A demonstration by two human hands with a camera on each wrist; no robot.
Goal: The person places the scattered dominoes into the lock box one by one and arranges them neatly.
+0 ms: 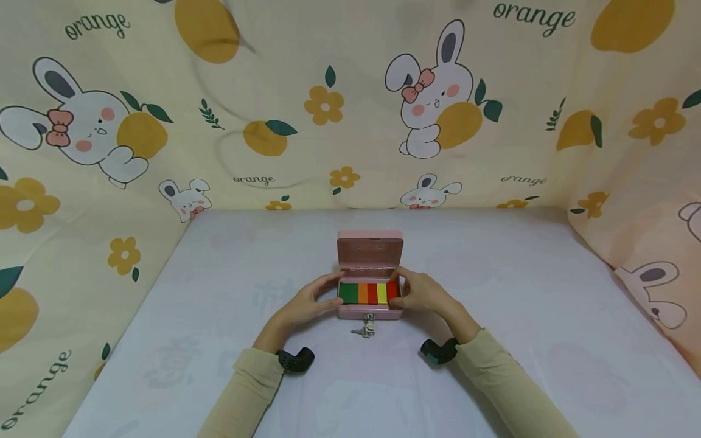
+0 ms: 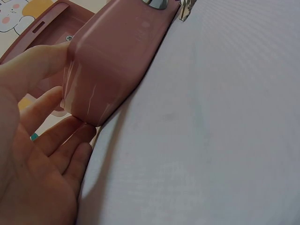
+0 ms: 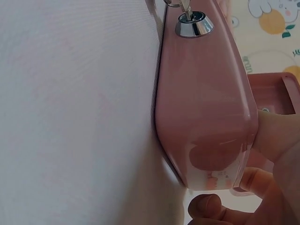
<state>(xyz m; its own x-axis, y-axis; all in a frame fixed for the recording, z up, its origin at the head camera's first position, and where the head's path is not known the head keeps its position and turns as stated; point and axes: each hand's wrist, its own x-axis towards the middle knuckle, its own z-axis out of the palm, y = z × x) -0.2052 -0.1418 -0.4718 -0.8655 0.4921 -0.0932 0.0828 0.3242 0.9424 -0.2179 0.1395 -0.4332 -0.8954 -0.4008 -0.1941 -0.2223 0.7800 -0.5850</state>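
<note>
A pink metal cash box [image 1: 370, 312] sits on the table with its lid [image 1: 370, 250] raised at the back. Inside lies a row of coloured blocks: green [image 1: 348, 293], orange [image 1: 363, 293], red, yellow [image 1: 382, 294] and a red block [image 1: 392, 291] at the right end. My left hand [image 1: 306, 299] holds the box's left end, thumb over the rim and fingers against the side wall. Reaching over the right rim, my right hand [image 1: 424, 293] has thumb and index finger at the two ends of the right-end red block; its other fingers stay outside the box.
Keys [image 1: 363, 331] hang from the round lock [image 3: 194, 24] on the box's front. A white cloth covers the table [image 1: 246, 255]. Behind it and along both sides hangs a patterned curtain [image 1: 350, 140] with rabbits and oranges. Each wrist wears a black device [image 1: 296, 360].
</note>
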